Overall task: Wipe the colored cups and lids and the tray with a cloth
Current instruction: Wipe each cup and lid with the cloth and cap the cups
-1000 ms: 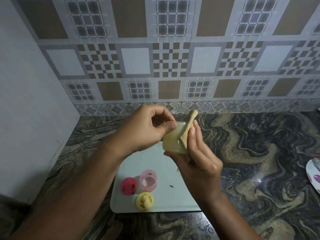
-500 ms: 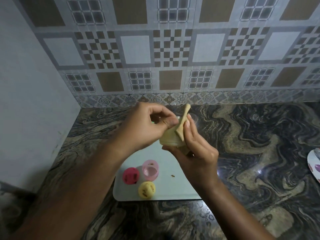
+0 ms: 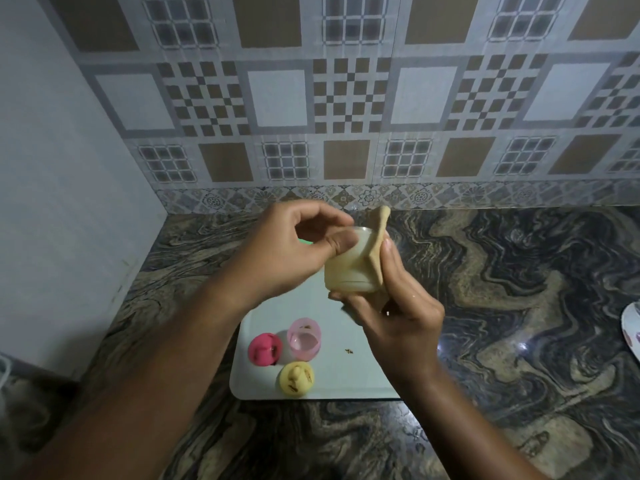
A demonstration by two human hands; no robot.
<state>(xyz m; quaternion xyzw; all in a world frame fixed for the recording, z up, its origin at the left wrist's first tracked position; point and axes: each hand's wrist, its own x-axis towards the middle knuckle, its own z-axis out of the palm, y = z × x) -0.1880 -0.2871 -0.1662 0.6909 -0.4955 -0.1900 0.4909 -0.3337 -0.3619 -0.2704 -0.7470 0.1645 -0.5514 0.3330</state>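
Showing two cups, two lids, one cloth and one tray: the left hand [image 3: 287, 251] pinches the rim of the yellow cup [image 3: 349, 271], while the right hand [image 3: 401, 317] curls round its base and presses the beige cloth [image 3: 379, 230] against its wall. The cup is held above the 12 o'clock edge of the tray [image 3: 346, 375]. On the tray sits the pink cup [image 3: 304, 339], with the red lid [image 3: 265, 349] at its 9 o'clock and the yellow lid [image 3: 297, 379] at its 6 o'clock.

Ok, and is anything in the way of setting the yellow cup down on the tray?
Nothing visible. The yellow cup, gripped by left hand and right hand, hangs over bare tray; pink cup, pink lid and yellow lid sit clustered at its near-left corner.
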